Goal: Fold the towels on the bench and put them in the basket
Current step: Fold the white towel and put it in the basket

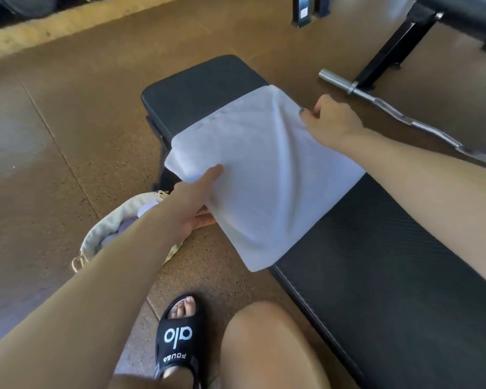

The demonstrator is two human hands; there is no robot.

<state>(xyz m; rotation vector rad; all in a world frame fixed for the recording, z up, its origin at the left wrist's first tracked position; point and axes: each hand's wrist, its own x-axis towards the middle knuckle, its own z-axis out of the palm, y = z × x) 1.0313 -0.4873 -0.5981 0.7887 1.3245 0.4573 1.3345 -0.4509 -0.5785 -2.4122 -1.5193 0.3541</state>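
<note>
Head view: a white towel (264, 169) is held spread across the black worktop (376, 262), its near corner hanging off the edge. It is pinched by the right hand (331, 122) at the far edge and gripped by the left hand (191, 209) (thumb on top, fingers (205, 220) beneath). A cream basket (110, 231) sits on the floor (54, 136) beside the worktop, under the left forearm.

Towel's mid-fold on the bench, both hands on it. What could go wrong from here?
1. The towel overhangs the bench edge on the left; if the left hand loosens its grip, that side may slide toward the floor.
2. The right hand pinches only the far edge, so the fold may land uneven and creased.
3. The basket sits low, partly behind the left arm; a blind drop could miss it.
</note>
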